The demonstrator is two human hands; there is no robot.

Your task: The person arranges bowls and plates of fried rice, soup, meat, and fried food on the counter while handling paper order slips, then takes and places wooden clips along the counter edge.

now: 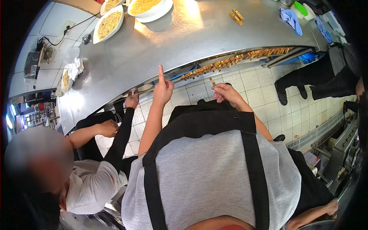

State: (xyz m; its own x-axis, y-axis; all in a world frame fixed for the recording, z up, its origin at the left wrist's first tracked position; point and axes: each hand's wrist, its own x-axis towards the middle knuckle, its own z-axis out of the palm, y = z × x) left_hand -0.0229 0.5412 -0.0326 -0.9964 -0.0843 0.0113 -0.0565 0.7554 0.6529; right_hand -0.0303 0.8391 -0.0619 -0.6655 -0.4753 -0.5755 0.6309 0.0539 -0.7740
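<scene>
My left hand (pixel 163 91) is held up at the front edge of the steel counter (pixel 168 46), its index finger stretched out and the other fingers curled, with nothing visible in it. Between the thumb and fingers of my right hand (pixel 227 94) is a small wooden clothespin (pixel 212 81), pinched at one end. Just beyond that hand, a long row of wooden clothespins (pixel 230 61) is clipped along a rail below the counter edge. More clothespins (pixel 236 17) lie loose on the counter top.
Bowls of food, one with fried rice (pixel 109 25) and one with yellow food (pixel 145 7), stand at the far left. A blue cloth (pixel 291 20) lies far right. A co-worker (pixel 92 180) is close on my left; another person's legs (pixel 306 76) are to the right.
</scene>
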